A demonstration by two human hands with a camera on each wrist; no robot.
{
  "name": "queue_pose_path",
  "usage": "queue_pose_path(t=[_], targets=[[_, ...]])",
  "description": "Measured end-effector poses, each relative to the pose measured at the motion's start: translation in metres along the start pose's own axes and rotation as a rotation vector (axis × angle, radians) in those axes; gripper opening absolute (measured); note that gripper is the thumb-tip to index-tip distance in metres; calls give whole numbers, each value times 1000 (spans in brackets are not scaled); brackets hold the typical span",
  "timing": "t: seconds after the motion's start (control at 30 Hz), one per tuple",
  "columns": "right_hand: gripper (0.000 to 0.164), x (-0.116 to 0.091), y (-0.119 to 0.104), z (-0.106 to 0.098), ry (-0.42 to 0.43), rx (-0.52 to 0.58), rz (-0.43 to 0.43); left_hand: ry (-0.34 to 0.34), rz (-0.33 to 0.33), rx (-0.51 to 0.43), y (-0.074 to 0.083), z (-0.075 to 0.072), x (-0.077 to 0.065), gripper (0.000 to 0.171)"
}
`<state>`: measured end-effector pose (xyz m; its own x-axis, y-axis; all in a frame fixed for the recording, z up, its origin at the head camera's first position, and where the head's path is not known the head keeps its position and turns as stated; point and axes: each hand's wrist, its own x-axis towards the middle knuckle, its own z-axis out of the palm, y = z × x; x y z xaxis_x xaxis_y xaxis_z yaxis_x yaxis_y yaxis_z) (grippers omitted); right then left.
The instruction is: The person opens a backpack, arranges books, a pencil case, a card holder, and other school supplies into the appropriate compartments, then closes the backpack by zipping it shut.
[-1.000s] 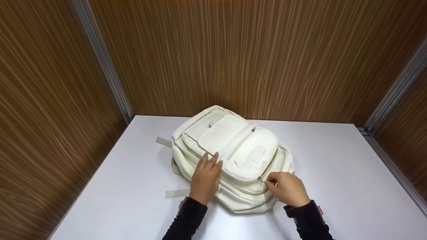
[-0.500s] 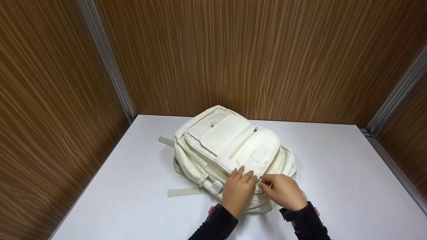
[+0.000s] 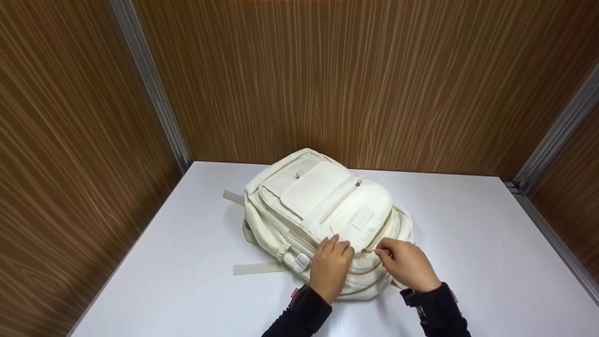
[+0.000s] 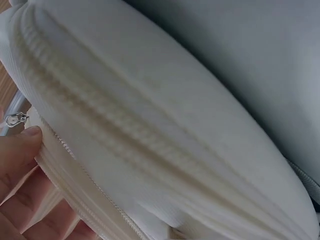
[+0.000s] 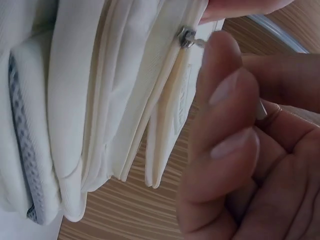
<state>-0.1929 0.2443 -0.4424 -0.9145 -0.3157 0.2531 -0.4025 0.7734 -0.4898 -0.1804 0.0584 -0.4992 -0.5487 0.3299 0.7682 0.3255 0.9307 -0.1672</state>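
Note:
A cream backpack (image 3: 323, 192) lies on the white table with its front panel up. My left hand (image 3: 330, 269) grips the lower edge of the front pocket; in the left wrist view its thumb (image 4: 31, 132) lies on the zipper side, with the fingers (image 4: 50, 222) on the other face. Just right of it, my right hand (image 3: 409, 264) pinches the pull of the pocket's metal zipper slider (image 5: 186, 37), thumb against curled fingers. In the right wrist view the zipper edges stand apart below the slider. The pull is mostly hidden in the fingers.
Loose straps (image 3: 259, 268) reach left from the backpack across the white table (image 3: 187, 299). Wood-grain panels (image 3: 318, 84) rise behind and at both sides, with metal strips (image 3: 152, 89) at the corners.
My left hand has moved right along the pocket's edge, close to the slider. My right hand came in slightly, then shifted back right with the pull. The backpack stays nearly in place.

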Motion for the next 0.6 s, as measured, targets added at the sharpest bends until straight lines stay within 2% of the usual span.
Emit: queue_pose_path(t=[0.13,0.4,0.6], targets=[[10,1,6,-1,0,-14,34,-11,11,-39,-6,-4,-1,11],[10,2,9,2,-46,29,35,-78,12,-170,-23,-16,-2,9],[9,2,12,1,-12,27,44,-68,37,-242,-37,-21,-9,5]])
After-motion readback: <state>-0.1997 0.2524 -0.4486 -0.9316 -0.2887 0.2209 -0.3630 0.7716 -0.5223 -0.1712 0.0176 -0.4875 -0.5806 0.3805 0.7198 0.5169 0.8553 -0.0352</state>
